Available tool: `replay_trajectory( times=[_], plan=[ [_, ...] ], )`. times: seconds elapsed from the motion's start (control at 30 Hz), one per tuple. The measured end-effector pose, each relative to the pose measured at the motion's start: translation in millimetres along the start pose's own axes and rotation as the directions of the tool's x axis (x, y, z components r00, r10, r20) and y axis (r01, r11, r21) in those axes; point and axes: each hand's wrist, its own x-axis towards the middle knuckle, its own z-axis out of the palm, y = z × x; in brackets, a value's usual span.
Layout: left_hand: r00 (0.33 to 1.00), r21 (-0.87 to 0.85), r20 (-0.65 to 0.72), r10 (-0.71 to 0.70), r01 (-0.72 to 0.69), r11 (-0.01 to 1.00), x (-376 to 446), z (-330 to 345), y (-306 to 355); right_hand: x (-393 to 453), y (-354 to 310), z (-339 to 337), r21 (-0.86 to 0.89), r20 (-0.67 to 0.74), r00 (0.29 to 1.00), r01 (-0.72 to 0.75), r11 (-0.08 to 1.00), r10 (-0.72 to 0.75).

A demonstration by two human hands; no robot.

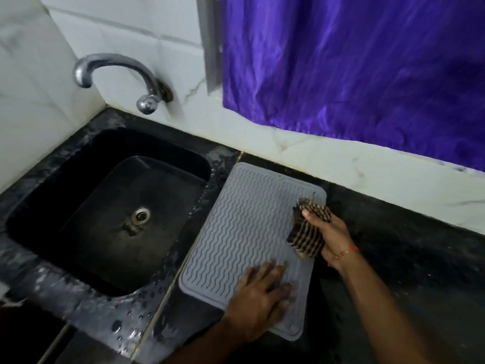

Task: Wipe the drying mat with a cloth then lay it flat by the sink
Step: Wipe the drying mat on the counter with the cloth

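Beside sink (78,153), mat (244,232) lies flat (right hand (328,232) grips cloth (308,232)).

Grey drying mat (244,232) lies flat on black worktop (406,245), just right of sink (110,206). My left hand (259,298) presses flat on its near end. My right hand (328,232) grips striped cloth (307,237) against mat's right edge.

Grey mat (244,232) on dark, seemingly wet counter (409,248)
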Motion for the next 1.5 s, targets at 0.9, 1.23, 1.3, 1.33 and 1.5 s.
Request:
replay_trajectory(
  times=[0.9, 1.23, 1.3, 1.33, 1.5],
  plan=[
    [0.776, 0.225, 0.173, -0.607, 0.569, 0.791, -153, -26, -70, -94, 132, 134, -0.633, 0.718, 0.694, 0.618, -0.467, -0.053],
    [0.749, 0.330, 0.317, -0.581, 0.487, 0.808, -147, -47, -62, -97, 144, 145, -0.258, 0.964, 0.267, 0.913, -0.317, -0.015],
    [0.755, 0.336, 0.323, -0.571, 0.472, 0.815, -147, -48, -64, -86, 138, 142, -0.209, 0.972, 0.232, 0.912, -0.354, 0.026],
    [0.759, 0.336, 0.327, -0.563, 0.464, 0.820, -146, -49, -65, -75, 129, 144, -0.209, 0.969, 0.242, 0.906, -0.368, 0.043],
    [0.751, 0.269, 0.371, -0.546, 0.476, 0.838, -145, -53, -68, -15, 84, 156, -0.578, 0.809, 0.580, 0.759, -0.299, -0.093]
  ],
)
